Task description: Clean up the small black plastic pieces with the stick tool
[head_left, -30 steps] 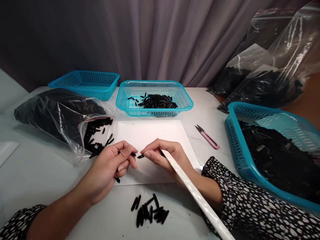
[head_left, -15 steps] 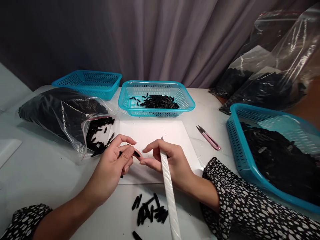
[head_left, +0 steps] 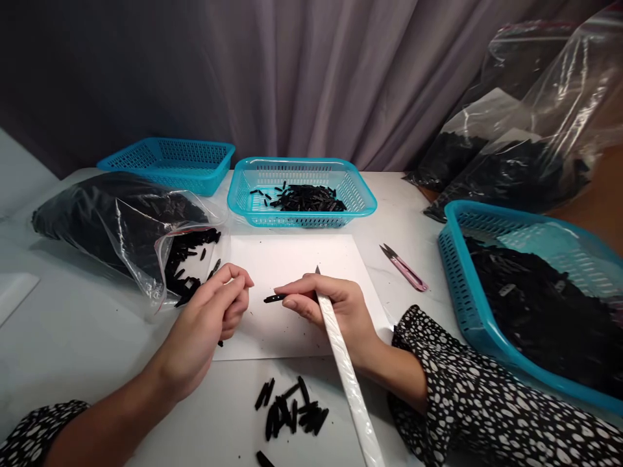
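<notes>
My right hand (head_left: 335,311) pinches a small black strip (head_left: 275,298) between thumb and forefinger, over a white sheet (head_left: 292,259). Lodged in the same hand is a long white-wrapped tool (head_left: 348,376) with a pointed metal tip, its tail slanting toward me. To the left, my left hand (head_left: 209,324) is closed with curled fingers; what they hold, if anything, is hidden. A black bit (head_left: 220,343) shows just below that hand. Nearer me lies a loose pile of black strips (head_left: 292,412).
An open plastic bag (head_left: 121,227) spills black pieces at left. Behind are a blue basket (head_left: 214,185) and another blue basket (head_left: 243,211) holding black pieces. Pink thread snips (head_left: 406,269) lie right of the sheet. A larger basket (head_left: 462,311) and filled bags (head_left: 516,162) stand at right.
The black strip that was at my left fingers is now pinched in my right hand. My hands have drawn apart, and my left fingers have curled in. The white tool's tail has swung right.
</notes>
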Demonstrator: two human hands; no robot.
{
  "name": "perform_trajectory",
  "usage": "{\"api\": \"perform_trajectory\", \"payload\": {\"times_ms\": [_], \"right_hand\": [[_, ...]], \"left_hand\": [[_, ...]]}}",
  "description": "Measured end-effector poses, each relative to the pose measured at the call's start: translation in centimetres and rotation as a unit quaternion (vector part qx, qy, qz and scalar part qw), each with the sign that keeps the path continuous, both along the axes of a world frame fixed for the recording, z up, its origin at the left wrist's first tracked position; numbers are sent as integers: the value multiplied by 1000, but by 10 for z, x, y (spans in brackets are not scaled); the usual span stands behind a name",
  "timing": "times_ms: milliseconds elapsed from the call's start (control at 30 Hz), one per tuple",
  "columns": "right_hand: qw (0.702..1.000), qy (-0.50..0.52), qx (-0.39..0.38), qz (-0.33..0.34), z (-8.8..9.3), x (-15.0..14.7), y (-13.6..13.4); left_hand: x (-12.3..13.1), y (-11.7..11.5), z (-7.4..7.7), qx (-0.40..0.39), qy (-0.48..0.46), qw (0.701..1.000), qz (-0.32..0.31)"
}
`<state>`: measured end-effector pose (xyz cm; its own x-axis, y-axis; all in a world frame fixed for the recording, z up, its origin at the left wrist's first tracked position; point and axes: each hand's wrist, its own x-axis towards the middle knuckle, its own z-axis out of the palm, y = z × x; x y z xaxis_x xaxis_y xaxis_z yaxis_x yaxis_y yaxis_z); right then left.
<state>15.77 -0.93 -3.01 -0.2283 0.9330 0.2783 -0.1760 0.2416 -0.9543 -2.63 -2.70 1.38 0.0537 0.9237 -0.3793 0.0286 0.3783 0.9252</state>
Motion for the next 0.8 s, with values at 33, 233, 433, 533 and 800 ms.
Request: {"api": "perform_trajectory", "payload": {"times_ms": [33, 233, 433, 533, 800], "right_hand": [[1000, 3, -1, 1, 0, 0, 0], [1000, -4, -2, -1, 0, 1, 0], [999, -12, -29, -1, 3, 2, 1], [999, -10, -51, 14, 2, 3, 2], [981, 75, -171, 51, 0, 0, 2]], "left_hand": [[-1, 1, 1, -14, -8, 1000, 7], [0, 6, -5, -40, -36, 999, 4], [0, 3, -3, -26, -36, 997, -56], [0, 3, -1, -40, -50, 997, -42], [2, 2, 1, -54, -56, 996, -37]]}}
